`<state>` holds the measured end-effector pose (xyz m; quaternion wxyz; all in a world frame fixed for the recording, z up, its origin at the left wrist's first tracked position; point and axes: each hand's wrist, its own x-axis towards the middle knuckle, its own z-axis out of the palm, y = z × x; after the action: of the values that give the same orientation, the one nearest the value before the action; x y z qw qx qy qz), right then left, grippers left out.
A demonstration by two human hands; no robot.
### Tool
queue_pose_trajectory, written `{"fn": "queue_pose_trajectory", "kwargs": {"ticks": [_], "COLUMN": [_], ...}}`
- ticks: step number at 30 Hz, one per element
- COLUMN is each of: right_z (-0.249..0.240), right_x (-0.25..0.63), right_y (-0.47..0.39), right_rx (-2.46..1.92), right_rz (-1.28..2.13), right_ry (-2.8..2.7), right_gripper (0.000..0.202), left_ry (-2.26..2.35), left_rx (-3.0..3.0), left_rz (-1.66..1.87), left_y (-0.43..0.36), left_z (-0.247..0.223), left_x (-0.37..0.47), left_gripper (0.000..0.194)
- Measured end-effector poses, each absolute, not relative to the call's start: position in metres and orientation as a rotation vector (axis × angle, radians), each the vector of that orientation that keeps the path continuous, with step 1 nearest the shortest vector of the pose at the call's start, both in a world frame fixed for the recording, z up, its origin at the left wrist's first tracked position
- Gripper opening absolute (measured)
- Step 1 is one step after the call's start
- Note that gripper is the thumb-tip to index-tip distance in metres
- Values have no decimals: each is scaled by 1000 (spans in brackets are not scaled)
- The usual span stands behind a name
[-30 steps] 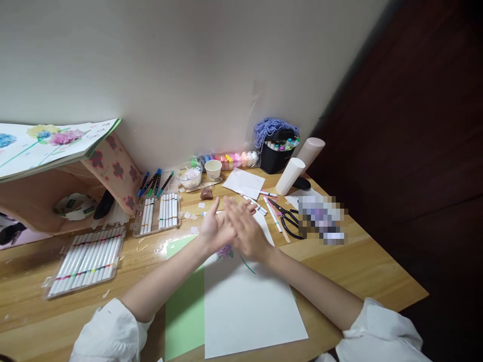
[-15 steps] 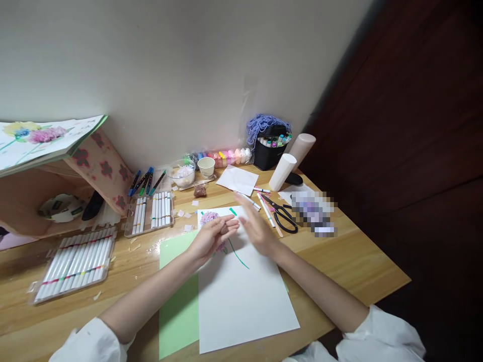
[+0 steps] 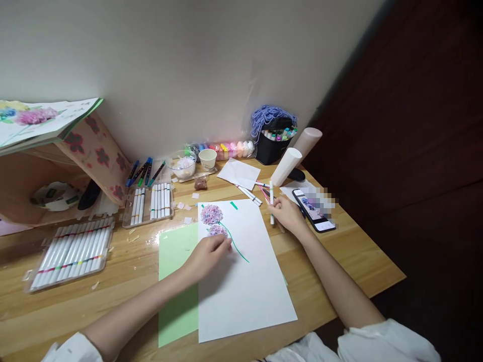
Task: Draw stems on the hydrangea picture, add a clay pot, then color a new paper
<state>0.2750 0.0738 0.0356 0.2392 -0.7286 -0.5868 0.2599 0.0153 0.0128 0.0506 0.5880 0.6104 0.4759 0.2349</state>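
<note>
My right hand (image 3: 290, 216) grips a white marker pen (image 3: 271, 188), which points nearly straight up beside the paper's right edge. My left hand (image 3: 209, 255) is over the white paper (image 3: 245, 301), its fingers curled together; whatever they may hold is hidden. Two pinkish-purple flower heads show on the paper: the upper flower (image 3: 212, 214) in full, the lower flower (image 3: 218, 230) partly behind my left fingers. A curved green stem (image 3: 237, 246) runs down to the right from them. Green paper (image 3: 177, 286) lies under the white sheet.
A phone (image 3: 313, 213) lies right of my right hand. More markers (image 3: 248, 194) and a folded white paper (image 3: 239, 174) are behind the sheet. Marker cases (image 3: 73, 254) stand left, near a flowered box (image 3: 100, 151). A paper cup (image 3: 207, 160) and black marker holder (image 3: 268, 150) are at the back.
My right hand has moved right, off the paper, and taken hold of a white marker. My left hand has come slightly nearer and curled its fingers, uncovering the upper flower.
</note>
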Motion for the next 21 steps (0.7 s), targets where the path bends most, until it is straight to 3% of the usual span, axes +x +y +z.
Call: {"fn": "queue_pose_trajectory", "kwargs": {"ticks": [7, 17, 21], "right_z": [60, 67, 69], "right_x": [242, 218, 235], "right_y": [38, 14, 19], "right_rx": [-1182, -983, -1178], "right_rz": [1671, 2015, 1778], "right_ry": [-1366, -1537, -1729], "right_gripper": [24, 24, 20], "left_ry": [1173, 947, 1087], "left_rx": [1980, 2252, 2174], "left_rz": [424, 261, 242], "left_y": [14, -1, -5], "left_z": [61, 60, 59], "left_x": [35, 26, 4], "left_gripper": [28, 32, 32]}}
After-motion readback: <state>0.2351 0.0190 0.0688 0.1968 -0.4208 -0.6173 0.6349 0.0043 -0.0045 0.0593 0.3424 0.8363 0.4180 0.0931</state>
